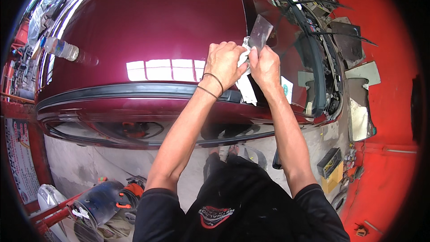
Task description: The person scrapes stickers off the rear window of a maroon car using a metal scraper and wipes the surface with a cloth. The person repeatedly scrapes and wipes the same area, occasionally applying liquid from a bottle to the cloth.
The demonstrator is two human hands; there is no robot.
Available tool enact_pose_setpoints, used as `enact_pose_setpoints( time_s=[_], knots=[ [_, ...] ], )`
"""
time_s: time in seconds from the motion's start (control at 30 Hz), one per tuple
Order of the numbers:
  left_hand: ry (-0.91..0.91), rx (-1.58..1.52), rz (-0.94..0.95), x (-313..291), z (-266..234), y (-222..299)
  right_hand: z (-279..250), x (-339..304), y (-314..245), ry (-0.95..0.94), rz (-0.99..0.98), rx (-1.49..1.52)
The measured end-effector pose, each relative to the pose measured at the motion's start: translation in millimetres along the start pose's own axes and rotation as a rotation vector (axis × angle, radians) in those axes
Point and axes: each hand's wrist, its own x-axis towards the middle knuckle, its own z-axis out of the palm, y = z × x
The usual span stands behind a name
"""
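Over the edge between the dark red car roof (pixel 170 22) and the windshield (pixel 286 49), both my hands work close together. In my right hand (pixel 266 67), a flat grey rectangular scraper blade (pixel 261 31) is pinched between thumb and fingers, pointing away from me. My left hand (pixel 224 65) is closed on a crumpled white cloth or paper (pixel 246 88), whose lower part hangs down between the hands. Part of the white piece also shows beside the blade. My left fingertips are partly hidden.
A clear plastic bottle (pixel 62 48) stands on the roof at the left. Black roof trim (pixel 134 90) runs along the near side. Wiper arms (pixel 345 33) stick out to the right. A dark tank (pixel 99 204) with orange parts sits on the floor at lower left.
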Motion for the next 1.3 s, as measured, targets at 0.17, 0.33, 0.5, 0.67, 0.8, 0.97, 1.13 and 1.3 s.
enact_pose_setpoints(
  time_s=[0.17, 0.33, 0.5, 0.67, 0.8, 0.97, 1.13, 1.3],
  knots=[
    [-0.032, 0.047, -0.031, -5, 3, 3, 8, -5, 6, 0.015, 0.005, 0.041],
    [0.065, 0.097, -0.105, 23, 18, 5, 22, 46, 23, 0.018, -0.080, -0.142],
    [0.018, 0.184, -0.132, 28, 23, 12, 18, 55, 25, -0.079, -0.036, -0.166],
    [-0.001, 0.096, -0.093, -11, 6, 28, 2, 8, -2, -0.059, -0.009, -0.090],
    [0.076, 0.120, -0.130, -6, 20, 29, 11, 23, 4, -0.001, -0.019, -0.108],
    [0.130, 0.162, -0.161, 18, 28, 26, 14, 74, 13, -0.094, 0.071, -0.248],
    [0.066, 0.132, -0.180, -2, 20, 33, 9, 50, -2, -0.118, 0.085, -0.216],
    [0.136, 0.065, -0.212, 5, 26, 36, 15, 68, 10, -0.052, 0.001, -0.280]
  ],
)
